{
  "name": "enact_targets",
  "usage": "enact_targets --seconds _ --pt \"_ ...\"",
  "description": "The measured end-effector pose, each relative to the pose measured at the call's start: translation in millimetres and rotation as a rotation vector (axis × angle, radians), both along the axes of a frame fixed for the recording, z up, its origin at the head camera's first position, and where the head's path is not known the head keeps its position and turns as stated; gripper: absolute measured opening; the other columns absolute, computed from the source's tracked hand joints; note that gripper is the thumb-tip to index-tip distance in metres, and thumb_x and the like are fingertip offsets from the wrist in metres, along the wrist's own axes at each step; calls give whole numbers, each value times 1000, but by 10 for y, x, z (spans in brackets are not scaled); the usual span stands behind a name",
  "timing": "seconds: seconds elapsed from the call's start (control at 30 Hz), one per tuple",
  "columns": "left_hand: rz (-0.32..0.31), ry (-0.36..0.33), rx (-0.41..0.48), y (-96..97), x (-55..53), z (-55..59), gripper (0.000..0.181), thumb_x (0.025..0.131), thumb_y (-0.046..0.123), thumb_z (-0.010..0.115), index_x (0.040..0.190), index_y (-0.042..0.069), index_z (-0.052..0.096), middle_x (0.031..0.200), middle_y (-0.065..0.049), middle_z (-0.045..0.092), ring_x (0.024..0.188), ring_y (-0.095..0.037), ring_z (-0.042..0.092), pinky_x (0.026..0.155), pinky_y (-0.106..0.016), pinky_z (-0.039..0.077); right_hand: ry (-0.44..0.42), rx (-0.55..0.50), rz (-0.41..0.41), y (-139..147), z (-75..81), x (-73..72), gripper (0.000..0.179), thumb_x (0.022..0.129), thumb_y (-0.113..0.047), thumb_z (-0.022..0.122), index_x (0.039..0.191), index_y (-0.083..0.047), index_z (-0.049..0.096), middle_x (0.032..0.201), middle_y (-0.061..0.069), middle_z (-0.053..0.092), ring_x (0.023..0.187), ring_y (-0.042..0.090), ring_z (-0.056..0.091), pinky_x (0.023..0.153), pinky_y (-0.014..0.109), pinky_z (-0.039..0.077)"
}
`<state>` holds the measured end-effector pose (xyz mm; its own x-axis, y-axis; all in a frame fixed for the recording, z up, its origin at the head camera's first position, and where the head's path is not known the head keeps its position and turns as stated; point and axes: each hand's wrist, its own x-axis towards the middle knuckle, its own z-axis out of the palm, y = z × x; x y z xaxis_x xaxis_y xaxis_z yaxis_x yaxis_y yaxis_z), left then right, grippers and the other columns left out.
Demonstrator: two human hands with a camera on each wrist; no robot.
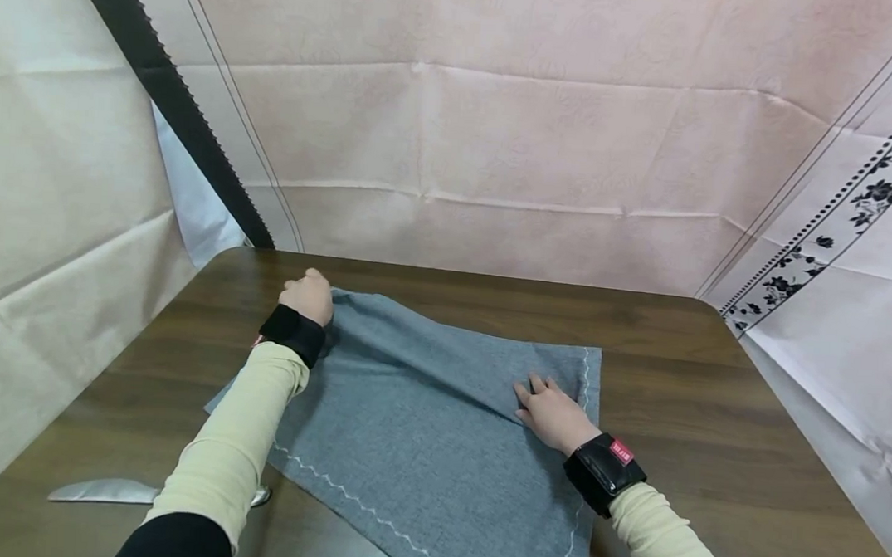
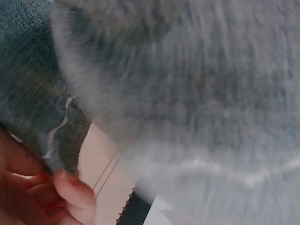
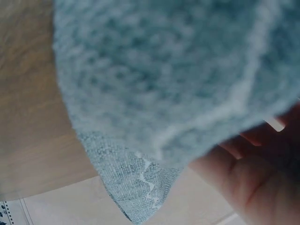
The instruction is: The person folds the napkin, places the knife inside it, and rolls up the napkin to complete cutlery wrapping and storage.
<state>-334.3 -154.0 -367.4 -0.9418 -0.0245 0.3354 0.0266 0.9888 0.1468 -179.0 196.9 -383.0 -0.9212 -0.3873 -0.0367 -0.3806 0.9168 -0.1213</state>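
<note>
A blue-grey cloth [image 1: 424, 427] with wavy white stitching along its edges lies over the wooden table, creased across its upper part. At its far left my left hand [image 1: 309, 296] grips the edge; in the left wrist view the thumb and fingers [image 2: 77, 199] pinch a corner of the cloth [image 2: 28, 98]. Over the right part of the cloth, near the stitched right edge, my right hand [image 1: 555, 416] rests with fingers spread. In the right wrist view, cloth [image 3: 154, 70] fills much of the frame and partly covers the right hand [image 3: 253, 183].
A silver blade-shaped object [image 1: 104, 490] lies on the table [image 1: 707, 456] at the lower left, partly hidden by my left forearm. Pale creased sheets [image 1: 496, 148] hang beyond the table's far edge and at both sides, one with a black floral band [image 1: 813, 253].
</note>
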Motion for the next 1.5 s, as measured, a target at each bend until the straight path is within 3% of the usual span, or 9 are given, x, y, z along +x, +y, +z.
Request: enact_targets --seconds 0.23,0.43,0.63,0.77,0.9,1.03,1.27,1.37,1.5 --pt "-112 -247 -90 182 102 72 25 86 6 48 100 -9 63 102 -27 62 94 -45 54 72 -60 43 11 -3 -24 36 23 23 41 89 -15 59 124 5 54 126 35 45 115 52 41 94 52 36" --pt "-375 -395 9 454 -31 108 40 96 16 38 131 -4 44 127 -26 49 118 -43 43 94 -68 23 37 -21 -13 8 8 -18 40 88 -16 61 122 5 56 125 33 47 115 48 44 93 51 37" --pt "-523 -397 80 534 -24 106 38 90 5 46 127 -4 49 118 -23 56 86 -30 57 75 -40 43 164 -26 14 45 91 -164 29 81 -10 67 108 1 65 105 21 62 97 37 58 74 46 49" --pt "-572 -350 154 539 21 145 38 79 -8 50 117 -2 57 115 -21 57 80 -25 52 66 -33 39 261 38 -142 208 210 -381 39 75 -1 62 114 -1 60 109 19 61 106 38 52 78 54 44" --pt "-637 -302 218 514 59 169 29 72 -14 49 92 3 61 85 -11 56 63 -19 39 59 -29 32 125 87 -326 375 263 -541 47 79 -2 57 126 2 50 120 24 54 115 42 42 88 61 32" --pt "-715 -226 264 494 84 202 24 67 -16 47 72 8 50 61 -1 32 55 -14 21 56 -29 23 131 70 -362 477 280 -578 18 77 -3 59 93 2 64 95 24 63 90 41 56 75 56 40" --pt "-785 -112 328 377 153 271 25 66 -11 48 60 12 40 55 5 26 53 -11 20 57 -28 22 419 -61 -182 531 420 -314 17 67 6 59 82 0 63 73 13 61 68 32 58 56 44 45" --pt "-852 -258 320 259 197 255 26 67 -7 49 53 14 39 51 7 28 49 -9 21 55 -26 25 398 -94 7 522 397 -110 18 63 7 61 73 -7 57 69 4 52 65 24 52 52 37 41" --pt "-838 -583 266 192 257 222 33 76 3 49 45 13 41 44 8 31 41 -7 25 49 -23 27 180 -118 197 499 330 176 17 68 -3 67 71 -16 56 73 -6 47 67 12 44 54 28 37"
